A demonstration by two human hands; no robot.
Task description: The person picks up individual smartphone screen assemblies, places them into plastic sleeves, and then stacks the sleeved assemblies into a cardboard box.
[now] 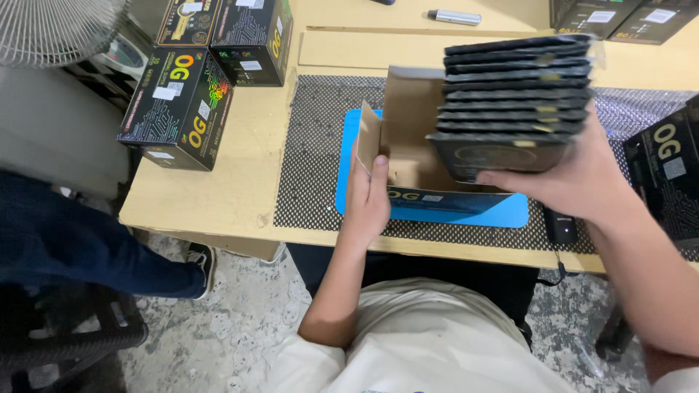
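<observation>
An open cardboard box [408, 109], brown inside and black outside, lies on a blue mat [510, 212] at the table's front. My left hand [366, 195] presses flat against the box's left flap, holding it. My right hand [564, 178] grips a stack of several thin black packets [513, 94] in clear wrap from below, tilted over the box's opening. The stack hides the right part of the box.
Black printed boxes stand at the back left [182, 102], the far back [251, 36] and the right edge [670, 171]. A dotted black mat [313, 160] covers the wooden table [218, 189]. A silver marker [455, 17], a fan [51, 29], and another person's leg [80, 247] are nearby.
</observation>
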